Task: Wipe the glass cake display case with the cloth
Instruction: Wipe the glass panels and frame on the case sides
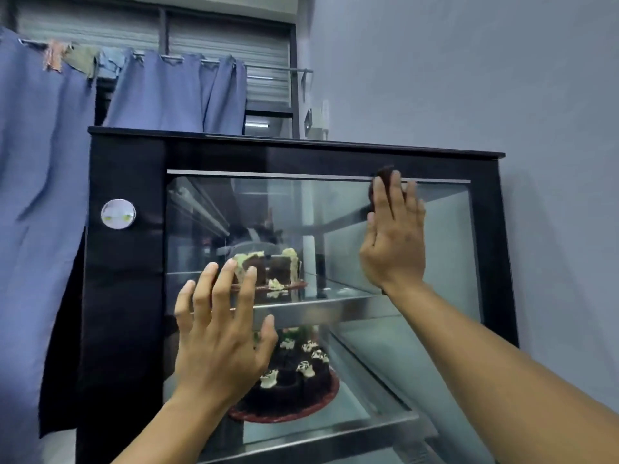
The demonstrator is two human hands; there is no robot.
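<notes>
The black-framed glass cake display case [127, 296] fills the middle of the view. My right hand [393, 239] presses a dark brown cloth [383, 177] flat against the glass near its upper right corner; only the cloth's top edge shows above my fingertips. My left hand [221, 333] lies flat on the lower left part of the glass, fingers spread, holding nothing. Inside, a partly cut chocolate cake [271, 269] sits on the upper shelf and a whole decorated chocolate cake [301, 380] on the lower one.
Blue curtains [40, 195] hang on a rail to the left and behind the case. A grey wall [502, 78] runs along the right side. A round silver sticker [118, 214] sits on the case's left frame. A shuttered window [227, 38] is behind.
</notes>
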